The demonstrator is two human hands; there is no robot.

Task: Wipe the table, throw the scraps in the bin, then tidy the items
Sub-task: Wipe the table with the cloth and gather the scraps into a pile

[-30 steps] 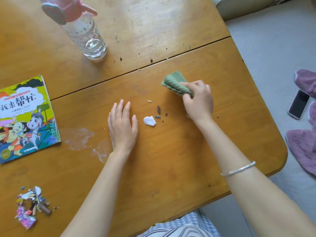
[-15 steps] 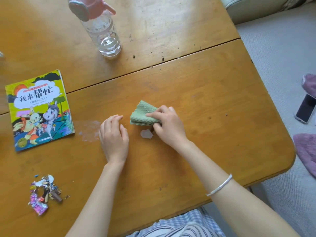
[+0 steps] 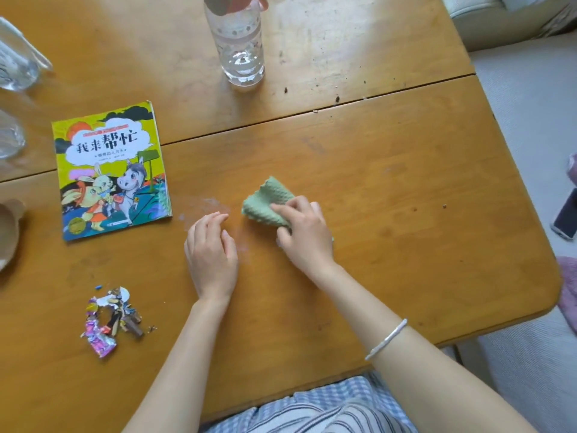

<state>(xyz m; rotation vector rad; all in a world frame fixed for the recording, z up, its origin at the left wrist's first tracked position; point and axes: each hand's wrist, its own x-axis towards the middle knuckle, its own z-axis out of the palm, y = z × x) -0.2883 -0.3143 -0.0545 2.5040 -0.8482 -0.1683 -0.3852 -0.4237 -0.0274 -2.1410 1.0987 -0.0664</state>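
My right hand (image 3: 304, 234) grips a folded green cloth (image 3: 267, 203) and presses it onto the wooden table (image 3: 406, 182) near the middle. A hand's width to its left, my left hand (image 3: 212, 251) rests on the table with its fingers curled, holding nothing. A whitish smear (image 3: 203, 207) lies just beyond my left fingertips. A heap of torn foil and paper scraps (image 3: 109, 317) sits near the front left. Dark crumbs (image 3: 337, 98) dot the table's seam at the back.
A colourful children's book (image 3: 109, 170) lies flat at left. A clear water bottle (image 3: 239, 42) stands at the back centre. Clear glassware (image 3: 12, 67) and a brown object (image 3: 7, 232) sit at the left edge. A phone (image 3: 566, 218) lies on the grey cushion at right.
My right hand has swept the cloth from the right toward my left hand. The white scrap and small bits that lay between my hands are out of sight now. My left fingers have curled.
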